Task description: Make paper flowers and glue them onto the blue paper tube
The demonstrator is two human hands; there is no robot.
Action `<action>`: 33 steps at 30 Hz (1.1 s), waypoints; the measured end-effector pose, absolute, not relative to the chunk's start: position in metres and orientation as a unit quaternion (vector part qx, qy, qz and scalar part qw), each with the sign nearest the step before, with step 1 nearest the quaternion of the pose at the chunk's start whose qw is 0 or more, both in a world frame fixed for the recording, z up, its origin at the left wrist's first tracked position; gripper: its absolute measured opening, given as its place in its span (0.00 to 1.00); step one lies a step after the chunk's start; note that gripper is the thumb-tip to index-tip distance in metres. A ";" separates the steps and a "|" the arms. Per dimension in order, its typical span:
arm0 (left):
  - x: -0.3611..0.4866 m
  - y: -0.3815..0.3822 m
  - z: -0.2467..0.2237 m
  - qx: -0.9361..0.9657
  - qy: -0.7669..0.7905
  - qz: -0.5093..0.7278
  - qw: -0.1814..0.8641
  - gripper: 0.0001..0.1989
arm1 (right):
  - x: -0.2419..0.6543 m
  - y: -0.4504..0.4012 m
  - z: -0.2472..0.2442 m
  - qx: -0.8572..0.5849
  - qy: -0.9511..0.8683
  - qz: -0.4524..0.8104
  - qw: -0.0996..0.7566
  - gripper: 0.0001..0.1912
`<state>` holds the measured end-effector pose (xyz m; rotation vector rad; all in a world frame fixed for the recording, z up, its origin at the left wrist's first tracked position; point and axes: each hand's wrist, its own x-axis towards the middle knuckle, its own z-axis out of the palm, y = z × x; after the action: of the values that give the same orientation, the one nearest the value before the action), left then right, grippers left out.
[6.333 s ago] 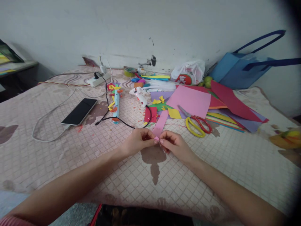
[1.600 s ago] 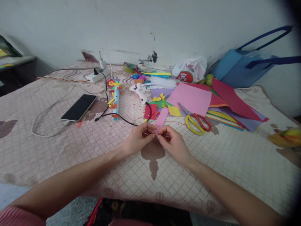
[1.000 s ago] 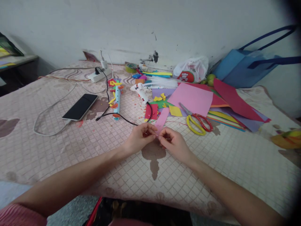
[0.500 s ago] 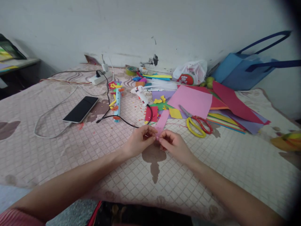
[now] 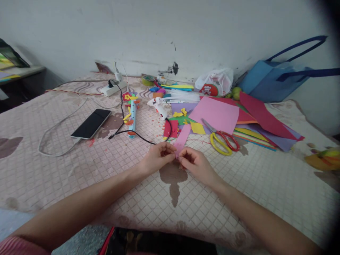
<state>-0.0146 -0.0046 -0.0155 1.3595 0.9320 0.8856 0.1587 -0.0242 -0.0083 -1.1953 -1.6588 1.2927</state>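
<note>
My left hand (image 5: 160, 157) and my right hand (image 5: 193, 160) meet fingertip to fingertip above the near middle of the table. Both are closed in a pinch on a small pink piece of paper (image 5: 177, 156), mostly covered by the fingers. Just beyond them lies a pink paper strip (image 5: 183, 135); I cannot tell whether it joins the pinched piece. A red paper square (image 5: 170, 128) and a yellow paper piece (image 5: 198, 128) lie past the strip. To the right rest scissors (image 5: 221, 143) with one yellow and one red handle loop.
A white glue gun (image 5: 159, 106) with a black cord lies behind my hands. On the left are a decorated light-blue stick (image 5: 132, 117), a phone (image 5: 91, 124) on its cable and a power strip (image 5: 114, 88). Coloured sheets (image 5: 215, 115) and a blue bag (image 5: 271, 79) are at right.
Almost nothing differs. Both hands stay together in the same pinch, with only slight finger movement, and the view has shifted a touch.
</note>
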 end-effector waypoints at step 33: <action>-0.013 -0.011 -0.008 0.627 0.389 0.419 0.529 0.11 | 0.158 -0.031 -0.004 -0.416 -0.806 0.124 0.402 0.08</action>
<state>-0.0132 -0.0106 -0.0081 1.4965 0.9301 1.0015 0.1576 -0.0308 -0.0040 -1.0515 -2.0366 0.3130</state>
